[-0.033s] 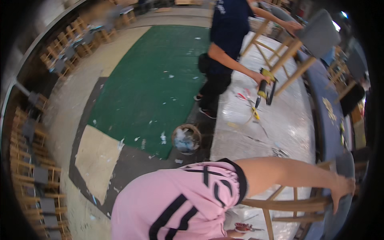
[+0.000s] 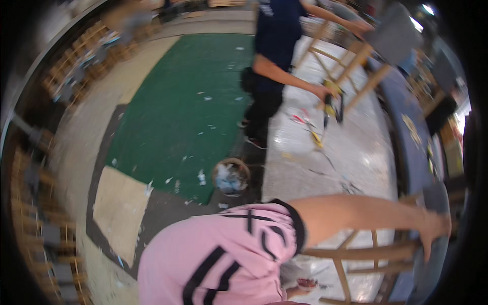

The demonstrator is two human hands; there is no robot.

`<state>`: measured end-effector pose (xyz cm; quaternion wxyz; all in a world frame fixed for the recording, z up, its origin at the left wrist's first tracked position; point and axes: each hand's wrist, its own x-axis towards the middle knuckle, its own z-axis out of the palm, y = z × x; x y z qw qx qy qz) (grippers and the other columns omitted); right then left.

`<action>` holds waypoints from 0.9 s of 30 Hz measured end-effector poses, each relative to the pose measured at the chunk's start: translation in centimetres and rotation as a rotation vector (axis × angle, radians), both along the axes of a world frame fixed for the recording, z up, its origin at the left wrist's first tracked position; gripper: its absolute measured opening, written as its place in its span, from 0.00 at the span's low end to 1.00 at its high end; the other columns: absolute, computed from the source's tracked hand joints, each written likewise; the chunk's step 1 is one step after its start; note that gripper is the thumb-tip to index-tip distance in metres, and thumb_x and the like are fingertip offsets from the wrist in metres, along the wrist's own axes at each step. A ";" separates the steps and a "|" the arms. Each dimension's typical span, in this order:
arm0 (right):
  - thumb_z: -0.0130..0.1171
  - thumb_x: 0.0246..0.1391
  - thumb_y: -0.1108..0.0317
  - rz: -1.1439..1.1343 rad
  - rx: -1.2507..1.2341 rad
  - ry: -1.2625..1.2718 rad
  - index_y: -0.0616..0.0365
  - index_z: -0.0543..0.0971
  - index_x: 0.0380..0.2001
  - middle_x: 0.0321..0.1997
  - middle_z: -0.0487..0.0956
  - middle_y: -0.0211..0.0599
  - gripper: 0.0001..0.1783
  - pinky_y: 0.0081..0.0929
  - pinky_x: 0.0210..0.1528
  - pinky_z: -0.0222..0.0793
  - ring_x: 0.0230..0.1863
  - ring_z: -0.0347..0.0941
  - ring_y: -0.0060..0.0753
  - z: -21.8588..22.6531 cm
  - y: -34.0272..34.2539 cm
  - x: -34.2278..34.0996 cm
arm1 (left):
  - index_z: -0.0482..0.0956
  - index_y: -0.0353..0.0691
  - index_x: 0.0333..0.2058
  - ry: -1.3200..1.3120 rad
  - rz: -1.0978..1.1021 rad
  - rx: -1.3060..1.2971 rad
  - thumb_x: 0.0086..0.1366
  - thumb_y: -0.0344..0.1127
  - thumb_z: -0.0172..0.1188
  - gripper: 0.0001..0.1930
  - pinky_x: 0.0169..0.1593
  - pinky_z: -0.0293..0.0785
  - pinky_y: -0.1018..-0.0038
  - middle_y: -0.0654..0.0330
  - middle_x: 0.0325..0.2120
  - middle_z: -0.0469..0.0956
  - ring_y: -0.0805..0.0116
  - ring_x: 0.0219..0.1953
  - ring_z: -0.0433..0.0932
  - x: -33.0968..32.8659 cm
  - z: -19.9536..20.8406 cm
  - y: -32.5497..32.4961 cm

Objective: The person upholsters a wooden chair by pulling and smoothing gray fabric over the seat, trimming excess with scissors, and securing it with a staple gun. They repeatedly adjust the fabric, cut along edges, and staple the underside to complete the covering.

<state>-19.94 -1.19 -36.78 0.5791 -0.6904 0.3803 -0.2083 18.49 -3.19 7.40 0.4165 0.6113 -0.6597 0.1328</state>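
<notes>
My left arm, in a pink sleeve with black stripes, reaches to the right across the lower part of the view. My left hand (image 2: 434, 226) grips the grey padded part of a wooden-legged chair (image 2: 429, 269), thumb apart from the fingers. This chair lies tipped on the wrapped table, its legs pointing left. At the lower edge a bit of my right hand (image 2: 293, 292) shows beside a red-handled tool (image 2: 306, 283); its fingers are mostly hidden by my sleeve, and whether it holds the tool is unclear.
Across the plastic-covered table (image 2: 290, 178), a co-worker in dark clothes holds a yellow-black power tool (image 2: 330, 101) against another grey chair (image 2: 394, 38). Red- and yellow-handled hand tools lie near. A round bin (image 2: 231, 177) stands beside the green floor sheet (image 2: 178, 117). Stacked chairs line the left.
The whole scene sits slightly farther left and is more blurred, as my view has turned a little. My left hand keeps its grip on the chair.
</notes>
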 end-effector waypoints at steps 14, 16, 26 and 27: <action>0.62 0.63 0.68 -0.227 -0.020 -0.161 0.66 0.77 0.55 0.28 0.78 0.32 0.20 0.22 0.27 0.69 0.25 0.73 0.20 2.0 3.1 -4.5 | 0.59 0.38 0.66 -0.031 -0.031 -0.134 0.51 0.58 0.77 0.52 0.74 0.55 0.56 0.42 0.65 0.60 0.43 0.70 0.57 -2.8 0.7 7.6; 0.63 0.61 0.69 -0.184 0.035 -0.205 0.66 0.77 0.56 0.27 0.76 0.29 0.21 0.21 0.25 0.68 0.24 0.72 0.18 6.8 3.1 -3.7 | 0.58 0.38 0.67 -0.056 -0.042 -0.116 0.51 0.57 0.77 0.53 0.74 0.54 0.57 0.42 0.66 0.59 0.44 0.71 0.56 -2.7 1.1 8.0; 0.66 0.63 0.57 0.160 -0.043 -0.451 0.54 0.67 0.72 0.43 0.69 0.25 0.37 0.22 0.46 0.70 0.41 0.67 0.21 25.3 0.6 7.5 | 0.51 0.51 0.73 -0.143 -0.049 0.090 0.50 0.52 0.80 0.58 0.68 0.63 0.60 0.48 0.67 0.58 0.50 0.68 0.61 -2.8 1.6 9.1; 0.66 0.63 0.54 0.171 -0.046 -0.437 0.54 0.66 0.73 0.45 0.71 0.28 0.39 0.25 0.50 0.69 0.44 0.68 0.23 25.8 0.4 8.3 | 0.50 0.53 0.73 -0.133 -0.034 0.120 0.50 0.52 0.81 0.58 0.67 0.65 0.60 0.48 0.67 0.58 0.51 0.68 0.61 -3.0 2.0 9.5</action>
